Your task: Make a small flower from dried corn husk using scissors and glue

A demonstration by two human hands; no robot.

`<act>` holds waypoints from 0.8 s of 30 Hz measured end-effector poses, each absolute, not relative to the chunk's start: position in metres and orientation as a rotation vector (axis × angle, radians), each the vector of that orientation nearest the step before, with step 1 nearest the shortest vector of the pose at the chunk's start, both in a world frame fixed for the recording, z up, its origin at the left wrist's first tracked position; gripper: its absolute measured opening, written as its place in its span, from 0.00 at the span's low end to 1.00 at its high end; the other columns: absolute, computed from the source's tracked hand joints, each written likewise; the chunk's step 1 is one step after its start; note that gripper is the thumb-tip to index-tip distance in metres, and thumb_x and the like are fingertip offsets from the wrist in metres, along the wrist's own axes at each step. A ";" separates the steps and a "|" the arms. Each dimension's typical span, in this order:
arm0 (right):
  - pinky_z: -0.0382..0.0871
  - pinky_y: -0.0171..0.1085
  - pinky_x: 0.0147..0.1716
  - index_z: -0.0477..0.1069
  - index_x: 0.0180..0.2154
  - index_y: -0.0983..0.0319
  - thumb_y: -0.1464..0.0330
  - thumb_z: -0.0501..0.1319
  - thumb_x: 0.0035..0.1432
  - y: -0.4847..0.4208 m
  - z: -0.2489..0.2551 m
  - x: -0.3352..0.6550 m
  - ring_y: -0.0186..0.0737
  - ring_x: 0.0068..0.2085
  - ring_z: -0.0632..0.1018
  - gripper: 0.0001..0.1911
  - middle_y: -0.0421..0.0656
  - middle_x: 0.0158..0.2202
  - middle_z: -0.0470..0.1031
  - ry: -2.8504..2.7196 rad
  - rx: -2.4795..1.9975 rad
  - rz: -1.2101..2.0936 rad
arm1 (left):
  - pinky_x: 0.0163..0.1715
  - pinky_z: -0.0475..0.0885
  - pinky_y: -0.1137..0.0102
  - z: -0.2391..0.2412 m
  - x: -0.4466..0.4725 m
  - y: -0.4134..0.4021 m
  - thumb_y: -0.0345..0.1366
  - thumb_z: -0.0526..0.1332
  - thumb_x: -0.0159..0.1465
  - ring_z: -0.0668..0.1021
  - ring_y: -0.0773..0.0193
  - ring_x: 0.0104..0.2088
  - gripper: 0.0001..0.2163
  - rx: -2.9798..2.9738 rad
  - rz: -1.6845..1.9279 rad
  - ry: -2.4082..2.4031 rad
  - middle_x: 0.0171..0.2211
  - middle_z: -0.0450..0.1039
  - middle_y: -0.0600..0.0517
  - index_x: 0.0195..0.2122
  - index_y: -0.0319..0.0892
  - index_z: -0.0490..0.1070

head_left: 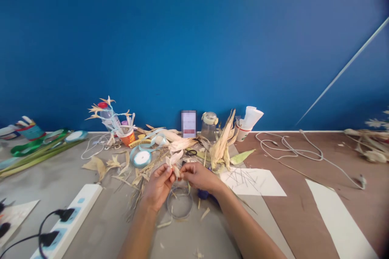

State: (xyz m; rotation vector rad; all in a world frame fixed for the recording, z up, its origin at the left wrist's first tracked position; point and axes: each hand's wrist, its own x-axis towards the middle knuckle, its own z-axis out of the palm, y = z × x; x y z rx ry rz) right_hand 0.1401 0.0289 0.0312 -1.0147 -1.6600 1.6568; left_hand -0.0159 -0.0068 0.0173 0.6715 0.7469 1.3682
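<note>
A pale corn husk flower point(174, 159) is held between both hands at the middle of the table. The fingertips of my left hand point(161, 181) pinch its base from the left. From the right, my right hand point(197, 175) pinches a lower piece of the same husk. Just below them lies a clear ring-shaped roll point(180, 203), perhaps tape or a lid. Behind my hands is a pile of dried corn husks point(179, 144), with a standing bundle of husk point(223, 145) to the right. A spool of light blue ribbon point(142, 158) sits left of my left hand.
A white power strip point(82, 206) with black plugs lies front left. An orange paper cup point(125, 137) holds husk flowers on stems. Thin wires rest on white paper point(252, 181). At the back stand a clear jar point(209, 127) and another cup point(242, 132); a white cable point(291, 151) lies right.
</note>
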 end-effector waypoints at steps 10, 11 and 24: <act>0.44 0.29 0.18 0.67 0.23 0.64 0.61 0.68 0.38 0.035 0.040 0.142 0.23 0.16 0.55 0.15 0.33 0.16 0.61 -1.003 -0.789 1.887 | 0.27 0.59 0.73 0.024 -0.006 -0.017 0.40 0.64 0.54 0.65 0.67 0.24 0.12 1.144 1.083 0.766 0.20 0.65 0.52 0.19 0.39 0.69; 0.44 0.29 0.18 0.68 0.24 0.64 0.60 0.67 0.39 0.034 0.042 0.143 0.24 0.16 0.56 0.15 0.33 0.16 0.61 -0.987 -0.773 1.900 | 0.28 0.59 0.72 0.023 -0.006 -0.018 0.40 0.64 0.54 0.65 0.67 0.25 0.11 1.155 1.072 0.767 0.20 0.64 0.52 0.20 0.40 0.70; 0.43 0.30 0.18 0.65 0.18 0.63 0.65 0.64 0.40 0.029 0.048 0.143 0.24 0.16 0.55 0.10 0.31 0.13 0.58 -1.208 -0.952 1.726 | 0.25 0.57 0.73 0.019 -0.008 -0.018 0.39 0.66 0.52 0.64 0.69 0.23 0.09 1.296 0.904 0.915 0.22 0.66 0.52 0.22 0.38 0.74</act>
